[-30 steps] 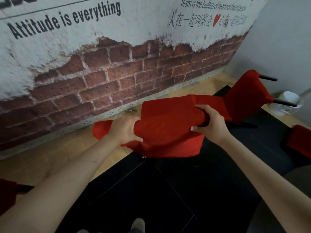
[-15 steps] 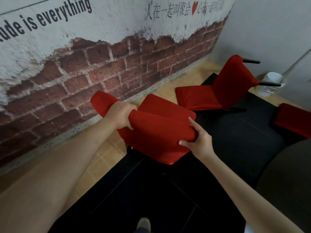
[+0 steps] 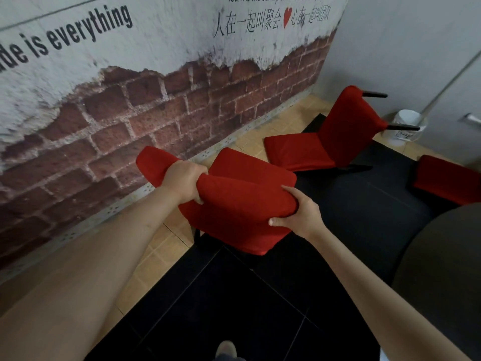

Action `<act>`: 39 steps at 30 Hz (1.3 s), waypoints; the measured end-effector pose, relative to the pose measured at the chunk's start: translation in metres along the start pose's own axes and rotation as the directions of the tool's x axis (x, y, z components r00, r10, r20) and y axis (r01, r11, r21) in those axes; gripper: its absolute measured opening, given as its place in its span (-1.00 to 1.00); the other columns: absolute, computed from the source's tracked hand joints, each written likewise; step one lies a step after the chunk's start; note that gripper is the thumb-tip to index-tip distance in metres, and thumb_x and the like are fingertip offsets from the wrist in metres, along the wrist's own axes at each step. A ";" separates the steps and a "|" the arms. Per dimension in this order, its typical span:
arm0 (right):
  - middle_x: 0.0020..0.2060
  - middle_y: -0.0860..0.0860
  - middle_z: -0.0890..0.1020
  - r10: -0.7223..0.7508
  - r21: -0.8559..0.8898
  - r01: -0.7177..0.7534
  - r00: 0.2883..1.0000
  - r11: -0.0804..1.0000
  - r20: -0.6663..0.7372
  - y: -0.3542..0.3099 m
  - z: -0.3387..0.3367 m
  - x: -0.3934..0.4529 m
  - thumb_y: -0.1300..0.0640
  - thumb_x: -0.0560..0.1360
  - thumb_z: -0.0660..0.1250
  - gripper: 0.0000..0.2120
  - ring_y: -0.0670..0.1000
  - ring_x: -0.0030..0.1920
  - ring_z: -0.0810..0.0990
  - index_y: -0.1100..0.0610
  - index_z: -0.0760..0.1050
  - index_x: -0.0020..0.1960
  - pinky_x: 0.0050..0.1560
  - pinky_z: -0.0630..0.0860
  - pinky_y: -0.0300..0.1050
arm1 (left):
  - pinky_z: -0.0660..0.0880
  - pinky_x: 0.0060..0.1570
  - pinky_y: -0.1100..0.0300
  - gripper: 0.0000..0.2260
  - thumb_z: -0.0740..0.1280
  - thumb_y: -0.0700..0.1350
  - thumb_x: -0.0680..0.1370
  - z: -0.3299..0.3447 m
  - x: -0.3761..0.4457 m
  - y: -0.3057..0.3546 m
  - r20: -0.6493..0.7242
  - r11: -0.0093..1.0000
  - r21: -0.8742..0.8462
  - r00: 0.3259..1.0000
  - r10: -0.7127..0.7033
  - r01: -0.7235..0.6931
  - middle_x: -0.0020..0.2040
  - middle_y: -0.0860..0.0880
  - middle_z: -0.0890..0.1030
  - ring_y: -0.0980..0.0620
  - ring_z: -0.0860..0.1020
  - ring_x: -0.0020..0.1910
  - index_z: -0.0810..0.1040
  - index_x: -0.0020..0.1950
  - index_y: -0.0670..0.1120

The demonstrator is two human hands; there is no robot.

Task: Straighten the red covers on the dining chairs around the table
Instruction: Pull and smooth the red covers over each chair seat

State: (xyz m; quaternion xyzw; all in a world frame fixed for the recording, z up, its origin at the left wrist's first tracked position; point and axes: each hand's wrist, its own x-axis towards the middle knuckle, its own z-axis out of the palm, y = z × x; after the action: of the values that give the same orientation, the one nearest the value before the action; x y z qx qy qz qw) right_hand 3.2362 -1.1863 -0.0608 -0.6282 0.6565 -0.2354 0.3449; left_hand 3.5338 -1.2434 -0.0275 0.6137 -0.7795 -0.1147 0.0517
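Hands on the near chair's backrest: my left hand (image 3: pixel 185 181) bunches the red cover (image 3: pixel 242 204) at its top edge while my right hand (image 3: pixel 296 213) pinches the opposite corner, likely to tug the fabric square.

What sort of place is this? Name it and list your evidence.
Probably a staff or restaurant dining room: red-covered chairs round a dark table, and a faux-brick wall with team slogans.
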 end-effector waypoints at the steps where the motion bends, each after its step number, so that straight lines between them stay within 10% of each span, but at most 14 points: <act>1: 0.19 -0.10 0.52 0.003 0.006 -0.003 1.000 1.000 -0.009 0.000 0.002 -0.002 -0.09 0.07 0.67 -0.12 0.04 0.30 0.46 -0.08 0.43 0.34 0.31 0.44 0.05 | 0.36 0.06 0.15 -0.49 0.67 0.02 0.10 0.001 -0.003 -0.002 -0.001 1.000 0.006 1.000 0.007 -0.007 -0.06 0.01 0.66 -0.02 0.59 -0.01 0.63 -0.02 0.00; 13: -0.10 -0.17 0.60 0.051 0.087 -0.049 0.998 0.995 -0.030 -0.013 0.030 -0.056 0.05 0.07 0.69 -0.50 -0.17 -0.06 0.54 -0.13 0.53 -0.10 -0.13 0.44 -0.37 | 0.42 0.12 0.12 -0.48 0.63 0.08 0.19 0.007 -0.063 -0.020 0.078 0.992 0.076 0.993 0.090 -0.096 0.03 -0.03 0.64 -0.02 0.54 0.08 0.61 0.08 -0.04; 39: 0.05 -0.02 0.62 0.031 0.130 -0.041 0.996 0.991 0.077 -0.117 0.167 -0.163 0.08 0.13 0.67 -0.48 0.03 0.11 0.57 0.03 0.59 0.04 0.14 0.57 0.02 | 0.38 -0.07 0.21 -0.54 0.65 0.08 0.14 -0.024 -0.259 -0.146 0.026 0.998 0.057 0.999 -0.037 0.035 -0.10 0.03 0.65 0.01 0.59 -0.04 0.63 -0.06 0.00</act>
State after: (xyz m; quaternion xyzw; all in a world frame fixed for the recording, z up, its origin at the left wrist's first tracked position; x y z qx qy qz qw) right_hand 3.4337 -1.0164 -0.0571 -0.6003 0.6374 -0.2482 0.4144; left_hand 3.7398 -1.0273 -0.0242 0.6272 -0.7718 -0.1019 0.0220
